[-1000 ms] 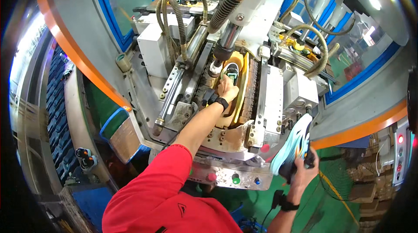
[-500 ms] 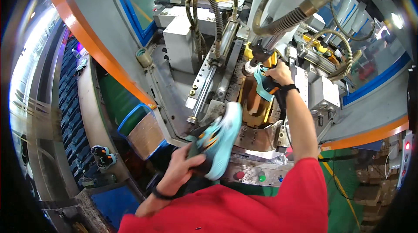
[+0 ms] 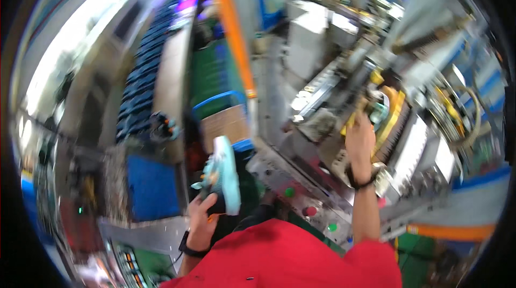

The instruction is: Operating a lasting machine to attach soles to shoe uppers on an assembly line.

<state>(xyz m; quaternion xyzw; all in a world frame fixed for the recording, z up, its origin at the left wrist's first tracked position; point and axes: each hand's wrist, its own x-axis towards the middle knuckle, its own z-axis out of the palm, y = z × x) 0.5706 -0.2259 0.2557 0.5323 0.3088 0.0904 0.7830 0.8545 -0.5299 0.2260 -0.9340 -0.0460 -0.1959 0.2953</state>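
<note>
My left hand (image 3: pixel 202 222) grips a light teal sneaker (image 3: pixel 230 180) by its dark heel end, holding it upright with the toe pointing away from me. The sneaker is in the air between the conveyor side and the machine. My right hand (image 3: pixel 360 140) reaches into the machine's middle station, beside its yellow part (image 3: pixel 391 124). Close to those fingers, a second teal shoe (image 3: pixel 380 110) shows in the station, partly hidden and smeared. Motion blurs the right fingers, so whether they touch that shoe is unclear.
On the left, a dark ridged conveyor (image 3: pixel 141 81) runs beside a pale ledge (image 3: pixel 172 73) bearing another shoe (image 3: pixel 163 125). A blue-framed stand with a brown board (image 3: pixel 223 126) is beyond the held sneaker. Coloured push buttons (image 3: pixel 309 211) line the machine's front panel. An orange edge (image 3: pixel 234 30) rises at its left.
My view has swung left. My left hand has carried its sneaker left, away from the machine. My right hand, earlier on the shoe in the station, now appears just left of it.
</note>
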